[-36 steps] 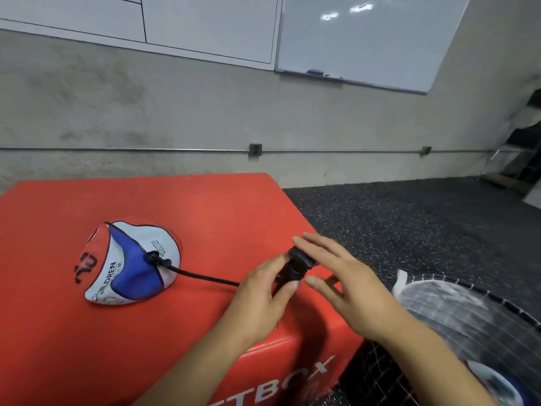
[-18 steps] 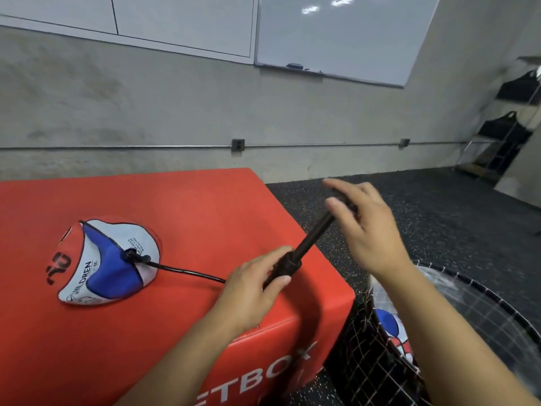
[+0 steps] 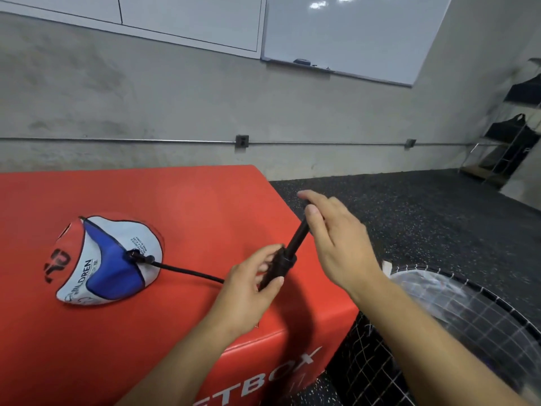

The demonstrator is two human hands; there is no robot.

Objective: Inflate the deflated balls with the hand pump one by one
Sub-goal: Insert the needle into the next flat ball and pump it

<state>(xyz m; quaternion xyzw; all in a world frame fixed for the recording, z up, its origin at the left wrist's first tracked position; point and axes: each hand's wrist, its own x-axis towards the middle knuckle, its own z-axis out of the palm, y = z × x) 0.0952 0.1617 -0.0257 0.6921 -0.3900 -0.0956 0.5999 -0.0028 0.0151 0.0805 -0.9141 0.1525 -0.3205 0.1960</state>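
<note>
Since half a second ago the right hand (image 3: 336, 238) has pushed the pump rod partway back in, nearer the left hand. Flat ball (image 3: 108, 259) lies on the red counter (image 3: 190, 206), left of the fingers, joined by hose (image 3: 187, 272). Left hand (image 3: 251, 285) fingers clamp the pump (image 3: 279, 266) barrel; right fingers curl around the handle. Net basket (image 3: 468, 312) far right.
</note>
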